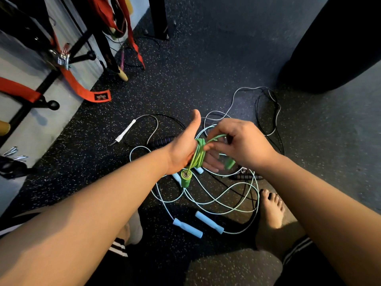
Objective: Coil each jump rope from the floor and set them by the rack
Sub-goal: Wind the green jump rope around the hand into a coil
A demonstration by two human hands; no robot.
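From my feed, both arms reach in from the bottom of the frame and meet just above its centre. The left hand (184, 150) is released: thumb upright, fingers stretched out toward the right, not clenched. The green jump rope (198, 156) is wound in several turns across its palm and fingers. One green handle (186, 178) hangs from the turns just below that hand, with its metal end facing me.

The right hand (242, 141) is just beside the left. Its curled fingers pinch a loop of the same green rope, which runs out of the wraps. A second green piece (230, 163), probably the other handle, shows under its fingers.

On the speckled dark floor (195, 65) beneath the hands lies a tangle of other ropes. A light blue rope (226, 200) loops through the lower centre, with two pale blue handles (188, 228) side by side below it. A white handle (126, 130) lies left of the hands. A black handle (245, 176) sits under the right wrist. Thin grey and black cords (268, 112) trail toward the upper right.

The rack (79, 45), hung with orange straps (82, 88), stands in the upper left, well apart from the ropes. A bare foot (270, 209) rests at the lower right edge of the tangle.
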